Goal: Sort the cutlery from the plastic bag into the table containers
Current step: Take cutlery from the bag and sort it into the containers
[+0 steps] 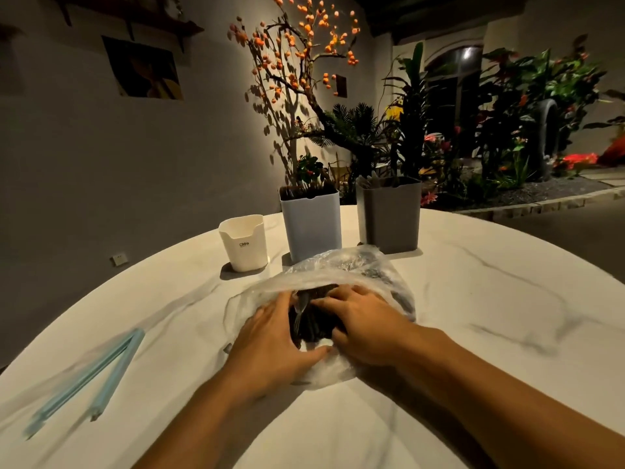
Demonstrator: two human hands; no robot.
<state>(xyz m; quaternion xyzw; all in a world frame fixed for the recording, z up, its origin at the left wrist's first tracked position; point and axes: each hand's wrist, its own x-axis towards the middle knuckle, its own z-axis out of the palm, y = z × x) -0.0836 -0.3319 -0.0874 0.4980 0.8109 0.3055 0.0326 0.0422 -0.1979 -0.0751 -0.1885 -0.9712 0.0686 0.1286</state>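
**Both hands in the bag mouth, cutlery bundle lying end-on toward the person**

The plastic bag (338, 275) lay on the worktop (490, 316) just in front of the three containers, its mouth turned toward the person, probably so the contents could be reached without lifting it; left hand (274, 336) rested on the near-left side of the opening, thumb stretched under the bundle toward the right, fingers curved round the bag edge and the dark cutlery (309, 319), seemingly to spread the mouth and steady the pile; right hand (358, 319) lay over the right side, fingers bent down onto the bundle, looked like gathering or picking rather than a firm clench; exact pinch hidden by the fingers, cannot tell which piece was taken.

Cutlery sat inside the bag, between the two hands; mostly dark handles packed side by side, one shiny clear piece (301, 313) among them; long axis ran roughly near-to-far, from the person toward the containers, tilted slightly right at the far end; which end was head or handle too dim to say.

White container (241, 243) stood left, pale blue container (311, 228) centre, grey container (389, 218) right, all upright, open tops up, ready to receive; blue one already showed dark stems at its rim, grey one some pale pieces; a light blue bag clip (91, 377) lay well apart on the left, opened, presumably taken off the bag.
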